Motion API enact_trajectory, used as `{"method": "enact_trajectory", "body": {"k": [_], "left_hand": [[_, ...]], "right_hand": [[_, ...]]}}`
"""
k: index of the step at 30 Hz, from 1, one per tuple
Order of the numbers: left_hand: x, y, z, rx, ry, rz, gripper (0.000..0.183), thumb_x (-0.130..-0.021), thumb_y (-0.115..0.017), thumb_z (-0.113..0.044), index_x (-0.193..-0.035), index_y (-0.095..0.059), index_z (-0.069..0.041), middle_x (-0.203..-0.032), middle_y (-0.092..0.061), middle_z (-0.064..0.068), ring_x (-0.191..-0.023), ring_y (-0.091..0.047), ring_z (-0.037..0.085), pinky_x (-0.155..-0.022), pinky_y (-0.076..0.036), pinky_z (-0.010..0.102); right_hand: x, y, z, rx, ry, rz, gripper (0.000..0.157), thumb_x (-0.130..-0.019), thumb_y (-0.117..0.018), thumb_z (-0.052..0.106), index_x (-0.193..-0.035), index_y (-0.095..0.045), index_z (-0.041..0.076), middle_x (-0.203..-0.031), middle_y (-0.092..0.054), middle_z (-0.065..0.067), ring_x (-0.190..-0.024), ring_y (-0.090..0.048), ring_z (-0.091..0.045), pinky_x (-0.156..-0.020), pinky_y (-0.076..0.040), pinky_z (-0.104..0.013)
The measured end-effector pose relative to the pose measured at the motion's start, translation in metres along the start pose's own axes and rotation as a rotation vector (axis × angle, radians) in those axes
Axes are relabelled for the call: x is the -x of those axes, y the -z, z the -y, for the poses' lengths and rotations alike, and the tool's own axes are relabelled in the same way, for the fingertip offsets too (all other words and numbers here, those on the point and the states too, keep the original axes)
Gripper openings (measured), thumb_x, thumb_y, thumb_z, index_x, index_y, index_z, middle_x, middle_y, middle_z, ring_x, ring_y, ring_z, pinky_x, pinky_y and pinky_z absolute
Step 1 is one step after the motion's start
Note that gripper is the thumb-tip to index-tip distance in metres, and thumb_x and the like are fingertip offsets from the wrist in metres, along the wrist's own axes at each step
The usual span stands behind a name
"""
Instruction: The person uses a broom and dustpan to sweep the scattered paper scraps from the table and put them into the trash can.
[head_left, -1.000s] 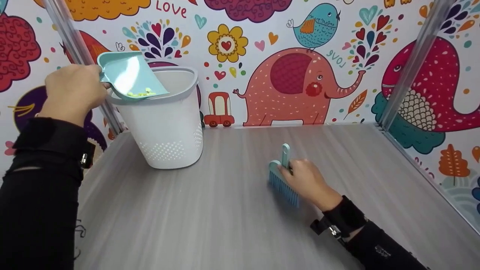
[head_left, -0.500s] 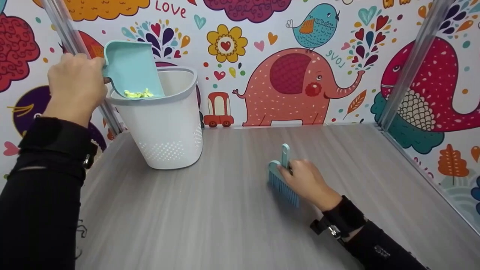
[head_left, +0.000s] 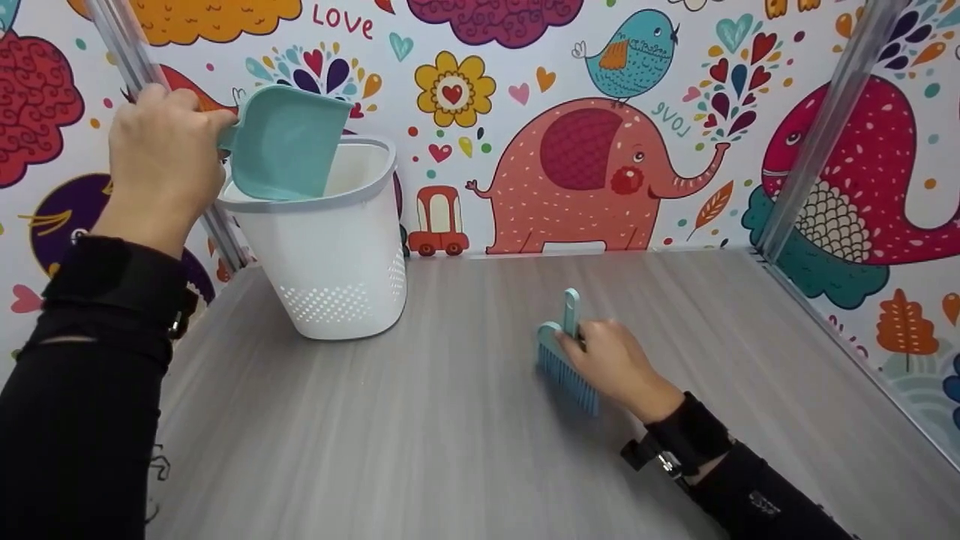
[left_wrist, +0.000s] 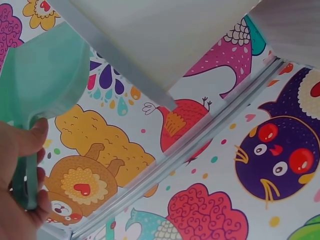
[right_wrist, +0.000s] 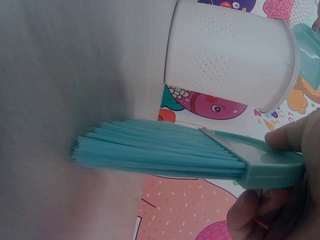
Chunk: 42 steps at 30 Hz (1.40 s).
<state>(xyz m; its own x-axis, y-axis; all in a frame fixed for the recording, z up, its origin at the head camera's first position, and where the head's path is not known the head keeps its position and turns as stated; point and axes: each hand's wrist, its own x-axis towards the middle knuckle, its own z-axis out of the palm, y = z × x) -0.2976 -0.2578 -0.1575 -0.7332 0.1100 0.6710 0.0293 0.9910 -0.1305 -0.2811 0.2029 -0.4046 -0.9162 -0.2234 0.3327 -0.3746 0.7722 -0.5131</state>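
Observation:
My left hand (head_left: 166, 154) grips the handle of a teal dustpan (head_left: 289, 142), fingers and thumb wrapped round it in the left wrist view. The dustpan (left_wrist: 47, 72) is tipped steeply, its lower edge over the mouth of a white bin (head_left: 322, 262) with a grey rim. No yellow bits show on the pan's visible face; the bin's inside is mostly hidden. Further right, my right hand (head_left: 611, 360) holds a teal hand brush (head_left: 568, 375) by its handle. The brush's blue-green bristles (right_wrist: 160, 150) point down and touch the tabletop.
The bin stands at the back left of a grey wood-grain table (head_left: 465, 420). Patterned panels with cartoon animals (head_left: 585, 180) enclose the back and sides. Clear corner posts (head_left: 817, 142) rise at the back corners, the left one close behind my left hand.
My left hand has risen and tilted the dustpan more steeply over the bin. Yellow bits that lay at its lower edge are gone from view. The right hand and brush stay put.

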Motion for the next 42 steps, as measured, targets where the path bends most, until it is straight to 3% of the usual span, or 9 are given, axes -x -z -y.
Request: {"method": "enact_trajectory", "body": {"k": [9, 14, 24, 28, 36, 42], "left_hand": [[0.004, -0.003, 0.000, 0.028, 0.010, -0.007, 0.040, -0.098, -0.069, 0.006, -0.138, -0.063, 0.006, -0.116, -0.061, 0.038, -0.103, -0.049, 0.051, -0.092, -0.048, 0.066], [0.009, -0.004, 0.000, 0.079, 0.061, 0.005, 0.044, -0.098, -0.069, 0.004, -0.141, -0.060, 0.009, -0.120, -0.059, 0.038, -0.108, -0.049, 0.055, -0.094, -0.048, 0.069], [0.024, -0.007, -0.005, 0.367, 0.150, 0.120, 0.053, -0.110, -0.060, -0.024, -0.154, -0.047, 0.004, -0.141, -0.056, 0.036, -0.132, -0.052, 0.059, -0.110, -0.040, 0.072], [0.035, -0.013, -0.017, 0.428, 0.125, 0.137, 0.054, -0.109, -0.063, -0.026, -0.153, -0.048, 0.002, -0.143, -0.058, 0.033, -0.135, -0.052, 0.057, -0.110, -0.040, 0.072], [0.053, -0.013, -0.051, 0.479, -0.025, 0.122, 0.043, -0.106, -0.068, -0.020, -0.144, -0.059, -0.001, -0.136, -0.066, 0.026, -0.125, -0.061, 0.048, -0.108, -0.045, 0.068], [0.066, -0.019, -0.083, 0.499, -0.099, 0.249, 0.041, -0.107, -0.066, -0.022, -0.144, -0.060, -0.005, -0.131, -0.069, 0.020, -0.120, -0.064, 0.041, -0.103, -0.051, 0.063]], "right_hand": [[0.000, -0.003, -0.002, 0.003, -0.001, -0.001, 0.046, -0.105, -0.070, 0.022, -0.068, -0.044, 0.013, -0.060, -0.032, 0.007, -0.051, -0.036, -0.010, -0.048, -0.034, -0.027], [0.001, -0.002, -0.003, -0.003, -0.005, 0.000, 0.045, -0.105, -0.069, 0.024, -0.069, -0.046, 0.013, -0.060, -0.033, 0.007, -0.051, -0.039, -0.010, -0.048, -0.036, -0.027], [0.002, -0.002, -0.005, -0.018, -0.016, 0.010, 0.043, -0.105, -0.069, 0.023, -0.070, -0.048, 0.013, -0.062, -0.034, 0.006, -0.053, -0.042, -0.011, -0.049, -0.038, -0.028], [0.002, -0.002, -0.004, -0.011, -0.018, 0.007, 0.044, -0.105, -0.069, 0.023, -0.069, -0.047, 0.013, -0.061, -0.034, 0.006, -0.052, -0.042, -0.011, -0.049, -0.037, -0.027], [-0.001, -0.003, -0.003, -0.002, -0.010, 0.009, 0.048, -0.105, -0.069, 0.024, -0.067, -0.043, 0.014, -0.060, -0.033, 0.007, -0.051, -0.039, -0.010, -0.048, -0.035, -0.027], [-0.001, 0.000, -0.003, -0.001, -0.018, 0.012, 0.047, -0.106, -0.069, 0.025, -0.067, -0.045, 0.014, -0.060, -0.034, 0.006, -0.052, -0.044, -0.012, -0.050, -0.038, -0.028]]}}
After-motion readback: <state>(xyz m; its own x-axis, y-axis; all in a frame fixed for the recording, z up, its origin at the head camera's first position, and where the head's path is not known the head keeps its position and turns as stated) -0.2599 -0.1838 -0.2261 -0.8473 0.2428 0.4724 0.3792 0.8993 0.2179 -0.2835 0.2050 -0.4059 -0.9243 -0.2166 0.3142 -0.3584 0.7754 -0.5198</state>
